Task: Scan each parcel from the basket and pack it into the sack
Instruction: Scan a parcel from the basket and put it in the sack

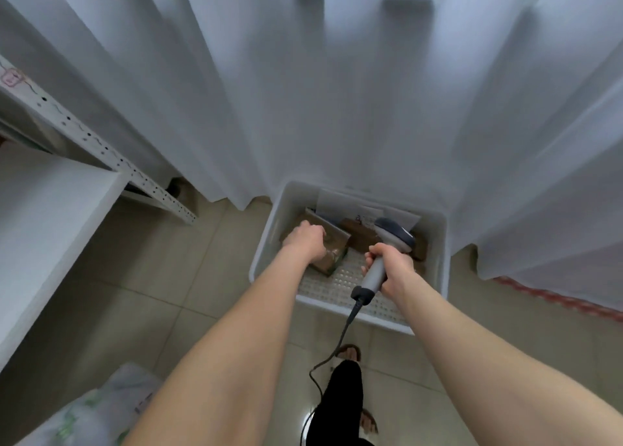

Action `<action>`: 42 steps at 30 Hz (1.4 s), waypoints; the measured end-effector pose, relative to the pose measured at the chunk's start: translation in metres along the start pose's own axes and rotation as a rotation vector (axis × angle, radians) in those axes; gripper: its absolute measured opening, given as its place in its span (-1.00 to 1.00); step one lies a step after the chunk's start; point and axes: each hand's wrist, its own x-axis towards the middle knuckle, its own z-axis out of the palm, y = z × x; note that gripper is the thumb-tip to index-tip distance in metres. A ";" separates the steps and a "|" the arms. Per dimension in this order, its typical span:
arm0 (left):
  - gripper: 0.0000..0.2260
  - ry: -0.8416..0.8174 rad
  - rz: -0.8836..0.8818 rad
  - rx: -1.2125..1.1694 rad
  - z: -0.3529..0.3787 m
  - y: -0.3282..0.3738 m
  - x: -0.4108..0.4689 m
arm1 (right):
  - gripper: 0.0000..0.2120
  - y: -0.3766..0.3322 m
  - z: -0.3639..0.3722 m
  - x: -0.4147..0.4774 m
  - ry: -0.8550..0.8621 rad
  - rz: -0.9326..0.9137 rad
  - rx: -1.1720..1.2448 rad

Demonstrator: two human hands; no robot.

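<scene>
A white plastic basket [266, 243] with a perforated floor stands on the tiled floor below me. Inside it lie several parcels: brown boxes and white envelopes [340, 199]. My left hand [305, 240] reaches into the basket's left side and grips a brown taped box [333, 250], tilted on its edge. My right hand [387, 267] grips the handle of a grey corded barcode scanner [391, 236], whose dark head hangs over the basket's right half. The whitish sack [97, 408] with green print lies at the bottom left, beside my left forearm.
A white curtain [337, 91] hangs behind the basket. A white shelving unit [50, 193] with a perforated metal upright stands to the left. The scanner cable [332, 351] trails down past my sandalled feet. A red patterned edge [556, 299] shows at the right.
</scene>
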 end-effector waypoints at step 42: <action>-0.53 -0.025 -0.687 -1.647 0.193 0.073 0.239 | -0.62 -0.014 -0.069 0.265 0.077 0.017 -0.091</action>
